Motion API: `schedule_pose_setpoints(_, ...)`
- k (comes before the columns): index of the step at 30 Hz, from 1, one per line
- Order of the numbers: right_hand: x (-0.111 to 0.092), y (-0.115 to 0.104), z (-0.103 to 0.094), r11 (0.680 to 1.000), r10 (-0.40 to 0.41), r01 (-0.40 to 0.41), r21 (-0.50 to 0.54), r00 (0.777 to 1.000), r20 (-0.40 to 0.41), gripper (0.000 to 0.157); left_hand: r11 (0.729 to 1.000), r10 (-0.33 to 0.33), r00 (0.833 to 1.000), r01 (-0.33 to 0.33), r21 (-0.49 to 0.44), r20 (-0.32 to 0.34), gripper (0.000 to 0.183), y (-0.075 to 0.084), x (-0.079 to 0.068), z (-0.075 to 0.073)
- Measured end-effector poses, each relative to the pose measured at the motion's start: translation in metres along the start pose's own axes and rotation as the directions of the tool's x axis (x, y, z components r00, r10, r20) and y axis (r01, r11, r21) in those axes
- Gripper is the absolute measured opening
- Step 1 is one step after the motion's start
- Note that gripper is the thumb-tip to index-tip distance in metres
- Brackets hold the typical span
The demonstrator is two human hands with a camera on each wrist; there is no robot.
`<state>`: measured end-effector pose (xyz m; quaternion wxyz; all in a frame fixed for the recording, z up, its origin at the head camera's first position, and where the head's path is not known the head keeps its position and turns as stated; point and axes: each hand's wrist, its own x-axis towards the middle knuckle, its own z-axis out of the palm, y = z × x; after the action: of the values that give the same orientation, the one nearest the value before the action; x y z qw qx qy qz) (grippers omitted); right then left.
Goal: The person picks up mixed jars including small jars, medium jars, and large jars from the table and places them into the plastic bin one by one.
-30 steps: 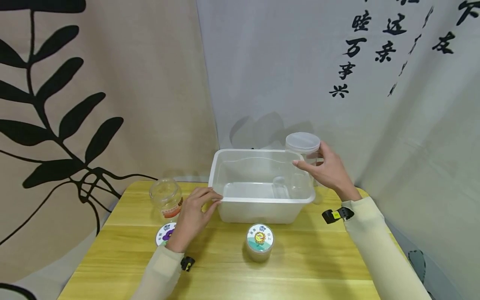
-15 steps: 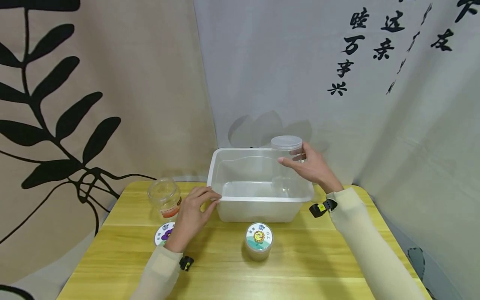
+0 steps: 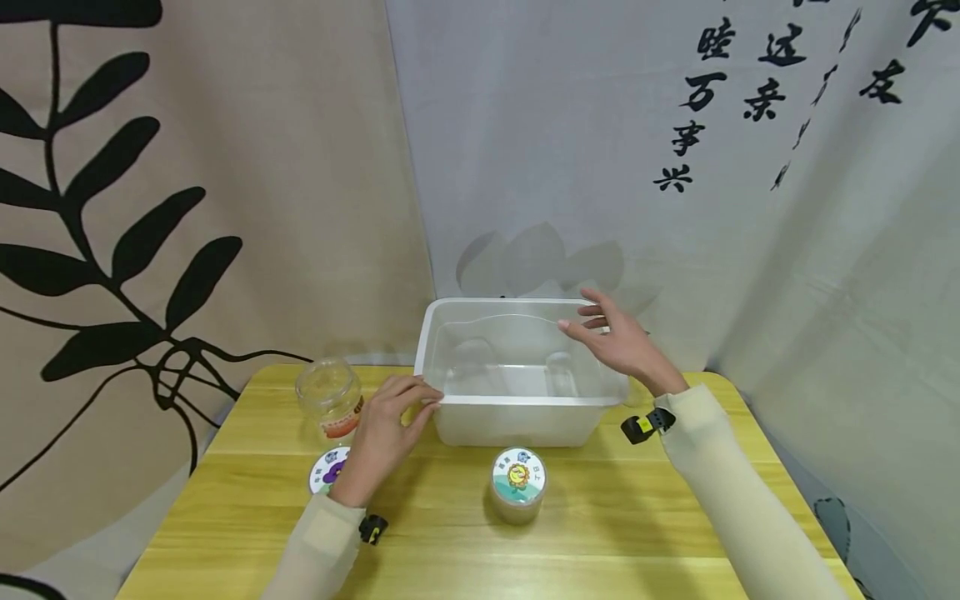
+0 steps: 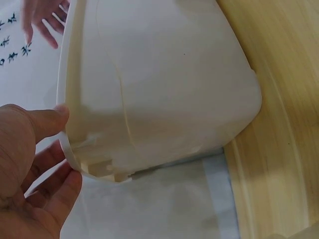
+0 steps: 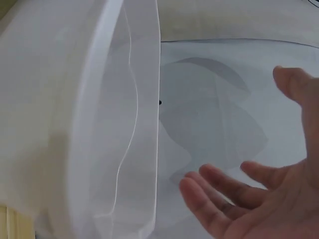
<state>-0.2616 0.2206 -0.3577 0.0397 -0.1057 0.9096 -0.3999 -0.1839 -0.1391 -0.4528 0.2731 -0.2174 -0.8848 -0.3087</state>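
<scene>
The white tub [image 3: 517, 425] sat on the far part of the table [image 3: 600, 533], near the middle. The left hand [image 3: 390, 421] pinched its rim [image 3: 525, 401] at the near left corner. The right hand [image 3: 618, 337] was by the right end, thumb and fingers spread well apart, holding nothing. The tub looked light and stiff, but smooth, so it might slip. The rim at its left and right ends seemed best to grab. A hard bump might crack it.
</scene>
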Motion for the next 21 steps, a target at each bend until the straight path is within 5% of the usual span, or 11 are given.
schedule_pose_setpoints(13,-0.012,0.030,-0.008,0.982,-0.088,0.066,-0.175,0.989,-0.119,0.095,1.000,0.009,1.000,-0.009,-0.004,-0.010,0.018,0.000,0.001,0.001)
schedule_pose_setpoints(21,-0.016,0.053,-0.008,0.980,-0.067,0.034,-0.195,0.984,-0.167,0.101,1.000,-0.001,1.000,0.001,-0.003,-0.009,0.018,0.001,0.000,0.000)
